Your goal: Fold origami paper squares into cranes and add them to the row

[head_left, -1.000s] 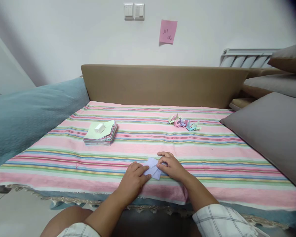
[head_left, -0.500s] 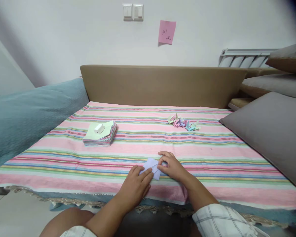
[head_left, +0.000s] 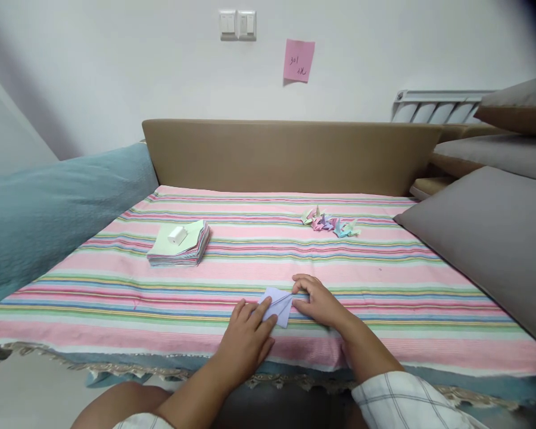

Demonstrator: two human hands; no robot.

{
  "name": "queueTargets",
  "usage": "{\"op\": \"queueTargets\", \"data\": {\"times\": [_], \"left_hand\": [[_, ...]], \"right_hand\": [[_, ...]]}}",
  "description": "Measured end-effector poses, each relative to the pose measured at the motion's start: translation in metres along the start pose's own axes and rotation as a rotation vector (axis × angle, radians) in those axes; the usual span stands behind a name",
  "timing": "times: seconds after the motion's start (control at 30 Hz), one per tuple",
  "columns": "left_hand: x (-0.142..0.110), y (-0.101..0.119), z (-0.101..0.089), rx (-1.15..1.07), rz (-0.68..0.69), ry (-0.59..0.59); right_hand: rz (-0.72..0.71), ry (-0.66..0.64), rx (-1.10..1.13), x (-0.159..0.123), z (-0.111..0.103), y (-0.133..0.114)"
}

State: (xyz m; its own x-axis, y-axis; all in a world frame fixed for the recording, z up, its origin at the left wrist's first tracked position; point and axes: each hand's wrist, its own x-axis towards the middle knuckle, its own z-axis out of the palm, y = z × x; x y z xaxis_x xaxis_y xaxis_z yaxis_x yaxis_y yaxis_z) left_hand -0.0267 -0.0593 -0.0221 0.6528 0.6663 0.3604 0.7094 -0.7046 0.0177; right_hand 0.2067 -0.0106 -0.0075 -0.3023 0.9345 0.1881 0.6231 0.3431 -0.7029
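Note:
A small folded sheet of lilac origami paper (head_left: 282, 316) lies on the striped cloth, close to the front edge. My left hand (head_left: 246, 335) rests palm down over the paper's left part, its fingers stretched out and pressing it. On the other side, my right hand (head_left: 320, 301) pinches the right corner between thumb and forefinger. Crease lines run from the left fingers toward that corner. What lies under the left fingers is hidden.
A stack of coloured paper (head_left: 181, 250) with a small white block (head_left: 177, 235) on top sits to the left. Several folded paper cranes (head_left: 328, 223) lie toward the back right. A grey cushion (head_left: 486, 238) borders the right side, a blue-covered armrest (head_left: 67, 202) the left.
My right hand has moved slightly right along the paper's corner. My left fingers have shifted a little on the sheet, and more of the central crease shows. The camera has turned slightly.

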Motion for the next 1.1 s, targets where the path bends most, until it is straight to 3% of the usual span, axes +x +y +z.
{"op": "queueTargets", "data": {"times": [0.2, 0.43, 0.87, 1.1], "left_hand": [[0.001, 0.000, 0.002, -0.041, -0.044, 0.016], [0.002, -0.001, 0.005, -0.044, -0.014, 0.007], [0.002, 0.000, 0.007, 0.015, 0.021, -0.010], [0.004, 0.002, 0.003, 0.036, 0.028, -0.019]], "right_hand": [[-0.017, -0.061, -0.056, -0.008, -0.001, -0.006], [-0.026, 0.026, -0.207, -0.017, 0.018, -0.013], [-0.073, 0.035, -0.121, -0.018, 0.014, -0.008], [-0.100, 0.154, -0.021, -0.015, 0.014, -0.007]]}}
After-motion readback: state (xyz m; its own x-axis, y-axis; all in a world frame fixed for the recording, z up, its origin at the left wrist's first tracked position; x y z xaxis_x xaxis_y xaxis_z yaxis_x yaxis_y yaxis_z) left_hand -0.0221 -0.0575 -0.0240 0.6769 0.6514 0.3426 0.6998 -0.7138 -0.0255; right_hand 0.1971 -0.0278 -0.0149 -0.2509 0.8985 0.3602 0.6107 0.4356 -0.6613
